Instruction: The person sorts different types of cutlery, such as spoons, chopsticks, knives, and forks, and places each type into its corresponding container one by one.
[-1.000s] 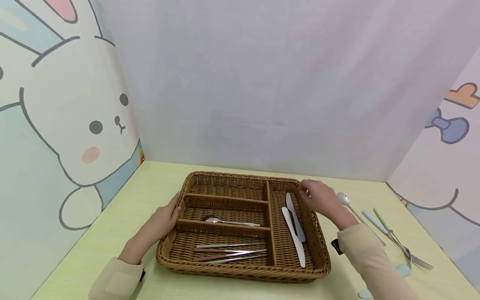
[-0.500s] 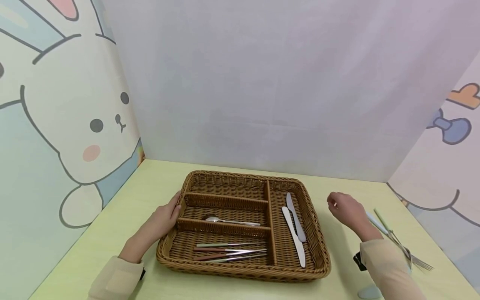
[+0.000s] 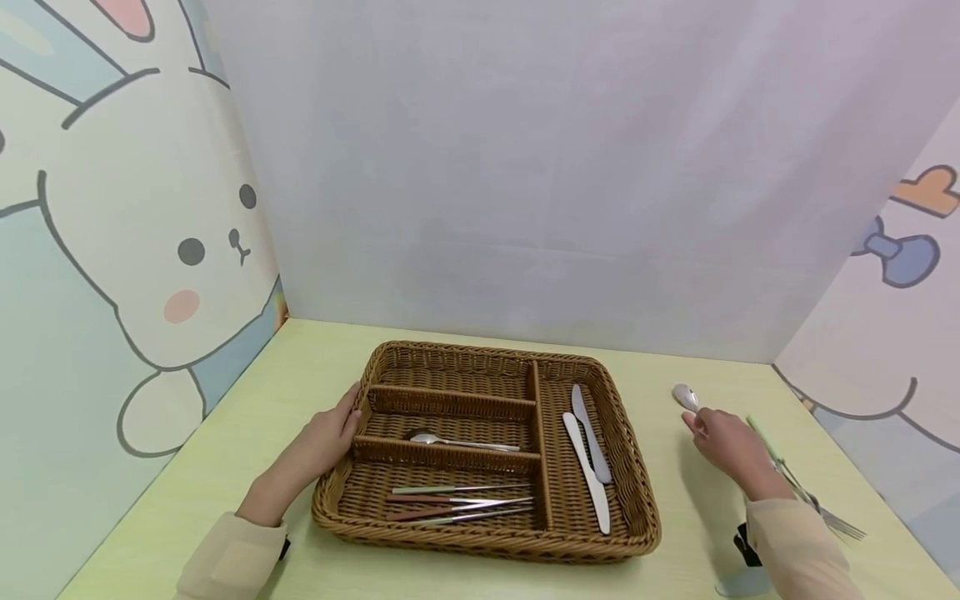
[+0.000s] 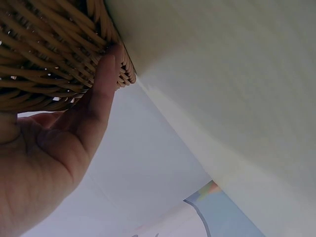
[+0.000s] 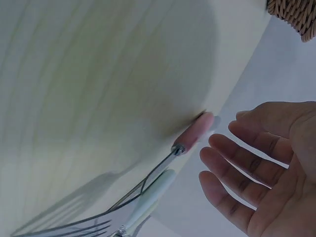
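A brown wicker basket (image 3: 633, 467) with several compartments sits mid-table. My left hand (image 3: 339, 422) rests flat against its left rim, thumb (image 4: 104, 86) touching the weave (image 4: 44, 54). My right hand (image 3: 716, 433) hovers open and empty over loose cutlery on the table to the right of the basket, just behind a spoon (image 3: 684, 396). In the right wrist view its fingers (image 5: 237, 168) are spread near a pink-handled piece (image 5: 195, 132). Two white knives (image 3: 588, 454) lie in the basket's right compartment.
One spoon (image 3: 461, 442) lies in the middle left compartment, several long pieces (image 3: 457, 502) in the front one. Forks (image 3: 834, 522) and a green handle (image 3: 765, 437) lie by the right wall. Printed walls enclose the table on three sides.
My right hand has left the basket's right rim and moved right and down to the loose cutlery by the spoon. The left hand and basket have not moved.
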Demonstrator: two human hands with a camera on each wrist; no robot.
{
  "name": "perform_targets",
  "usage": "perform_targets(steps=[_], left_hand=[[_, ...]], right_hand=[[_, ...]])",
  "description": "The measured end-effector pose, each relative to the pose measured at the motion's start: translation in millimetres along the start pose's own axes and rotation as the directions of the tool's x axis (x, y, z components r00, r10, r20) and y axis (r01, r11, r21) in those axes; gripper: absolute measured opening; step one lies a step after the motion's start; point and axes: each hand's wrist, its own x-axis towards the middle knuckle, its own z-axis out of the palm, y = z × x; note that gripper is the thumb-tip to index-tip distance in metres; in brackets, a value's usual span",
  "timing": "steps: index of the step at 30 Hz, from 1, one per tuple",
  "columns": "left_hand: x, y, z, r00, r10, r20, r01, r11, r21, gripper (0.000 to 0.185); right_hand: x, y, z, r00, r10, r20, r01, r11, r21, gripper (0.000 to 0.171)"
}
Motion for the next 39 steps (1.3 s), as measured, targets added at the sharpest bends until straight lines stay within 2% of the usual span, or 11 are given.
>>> perform_targets(steps=[5,12,17,22,29,39], left_hand=[[-0.2,-1.0,0.6,1.0,0.0,0.009,0.0,1.0,-0.004,0.052],[0.4,-2.8,1.1,1.0,0.0,0.006,0.0,1.0,-0.004,0.052],[0.2,-2.7,1.0,1.0,-0.003,0.003,0.003,1.0,0.002,0.052],[0.1,-1.6,0.5,1.0,-0.004,0.005,0.004,1.0,-0.002,0.052],[0.3,-1.1,0.6,1.0,-0.006,0.0,0.006,1.0,-0.003,0.052],[0.0,-0.9,0.5,1.0,-0.007,0.003,0.007,1.0,-0.006,0.052]], right_hand=[[-3.5,9.3,4.2,0.999,0.034,0.013,-0.034,0.999,-0.013,0.012],[-6.1,15.1,7.6,0.996,0.092,0.012,-0.092,0.996,0.01,0.023],[-8.6,17.2,9.2,0.994,0.106,0.025,-0.106,0.994,0.015,0.025],[-11.4,18.3,10.4,0.991,0.124,0.043,-0.125,0.992,0.017,0.024],[-10.0,18.2,7.1,0.979,0.174,0.109,-0.177,0.984,0.014,0.009],[-9.3,21.4,7.9,0.977,0.179,0.112,-0.182,0.983,0.018,0.012]])
